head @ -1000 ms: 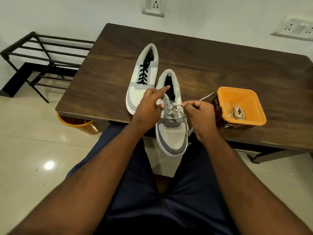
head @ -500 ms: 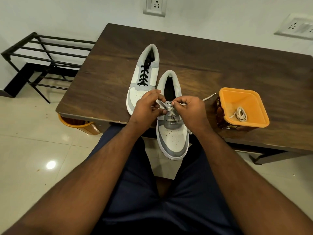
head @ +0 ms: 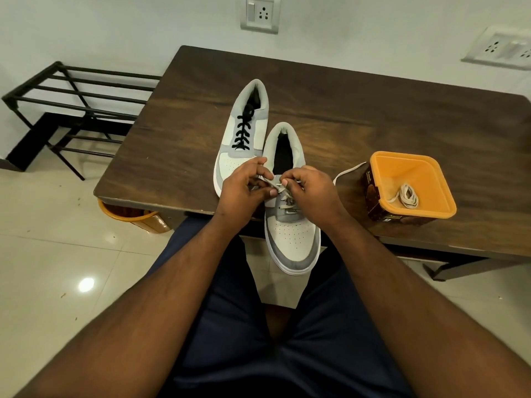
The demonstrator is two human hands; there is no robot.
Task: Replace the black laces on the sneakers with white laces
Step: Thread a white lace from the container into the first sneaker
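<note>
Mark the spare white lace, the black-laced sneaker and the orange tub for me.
spare white lace [head: 405, 195], head view, middle of the coil.
black-laced sneaker [head: 232, 163], head view, white toe panel.
orange tub [head: 382, 157], head view, far rim.

dark wood-grain table [head: 373, 110], glossy floor tiles [head: 57, 254], smooth orange plastic tub [head: 442, 179].

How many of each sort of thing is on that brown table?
Sneakers: 2, one with black laces, one being laced white
Orange tubs: 1
White laces: 2, one coiled in the tub, one pinched by both hands
Total: 5
</note>
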